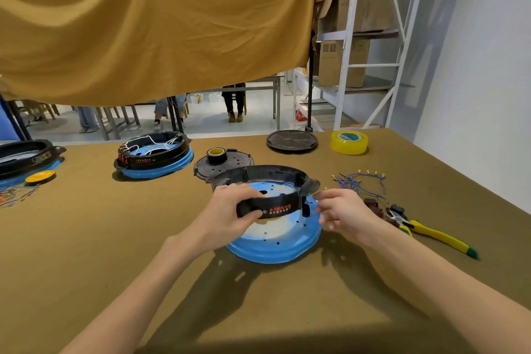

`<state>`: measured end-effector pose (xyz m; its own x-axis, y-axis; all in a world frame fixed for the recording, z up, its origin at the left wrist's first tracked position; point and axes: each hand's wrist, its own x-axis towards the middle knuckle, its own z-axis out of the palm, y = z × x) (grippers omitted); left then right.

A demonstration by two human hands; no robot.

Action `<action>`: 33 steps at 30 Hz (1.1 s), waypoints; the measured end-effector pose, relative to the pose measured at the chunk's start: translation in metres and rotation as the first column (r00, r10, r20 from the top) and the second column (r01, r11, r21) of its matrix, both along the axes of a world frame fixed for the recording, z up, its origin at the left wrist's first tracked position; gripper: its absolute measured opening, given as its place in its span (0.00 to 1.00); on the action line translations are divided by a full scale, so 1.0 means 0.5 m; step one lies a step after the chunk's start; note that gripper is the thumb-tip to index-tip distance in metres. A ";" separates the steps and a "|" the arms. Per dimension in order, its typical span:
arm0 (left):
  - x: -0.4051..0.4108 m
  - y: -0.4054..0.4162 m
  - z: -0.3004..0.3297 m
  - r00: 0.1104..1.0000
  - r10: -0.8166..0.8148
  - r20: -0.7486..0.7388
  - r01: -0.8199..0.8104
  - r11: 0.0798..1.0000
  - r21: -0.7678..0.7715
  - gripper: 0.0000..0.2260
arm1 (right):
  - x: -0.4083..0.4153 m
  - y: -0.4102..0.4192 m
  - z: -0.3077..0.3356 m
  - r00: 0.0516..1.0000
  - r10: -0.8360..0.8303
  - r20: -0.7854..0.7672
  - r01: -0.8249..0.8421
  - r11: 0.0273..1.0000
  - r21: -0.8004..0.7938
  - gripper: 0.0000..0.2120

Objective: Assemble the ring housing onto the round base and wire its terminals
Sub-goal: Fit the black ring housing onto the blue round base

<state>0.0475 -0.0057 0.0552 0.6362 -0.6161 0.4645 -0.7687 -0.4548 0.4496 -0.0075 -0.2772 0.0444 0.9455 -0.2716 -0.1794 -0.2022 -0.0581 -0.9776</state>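
Note:
A black ring housing (pixel 273 175) with red and white print on its front wall is held tilted over the round blue-rimmed base (pixel 275 247), which lies on the table. My left hand (pixel 230 210) grips the housing's front wall, thumb below and fingers on top. My right hand (pixel 342 210) is at the housing's right end by its lug; its fingers are curled there, and whether they pinch it is unclear. A bundle of blue wires with gold terminals (pixel 359 179) lies to the right.
Yellow-handled pliers (pixel 431 233) and small dark parts (pixel 373 207) lie right of the base. A black disc with a tape roll (pixel 221 161) sits behind it, another black disc (pixel 291 141) and yellow tape (pixel 349 142) farther back. A wired assembly (pixel 155 155) stands at left.

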 end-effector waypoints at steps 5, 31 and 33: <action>-0.012 0.013 -0.055 0.999 0.001 -0.040 0.001 0.998 0.060 0.08 | 0.019 -0.001 -0.027 0.992 -0.104 0.066 0.116 0.967 -0.226 0.12; 0.035 0.056 -0.083 0.649 0.166 -0.743 -0.662 0.603 -0.444 0.29 | -0.011 -0.007 0.004 0.992 0.103 0.070 -0.108 0.991 0.074 0.21; 0.043 0.064 -0.067 0.643 0.135 -0.754 -0.674 0.567 -0.474 0.31 | -0.012 -0.018 0.012 0.983 0.130 0.127 -0.138 0.989 0.058 0.21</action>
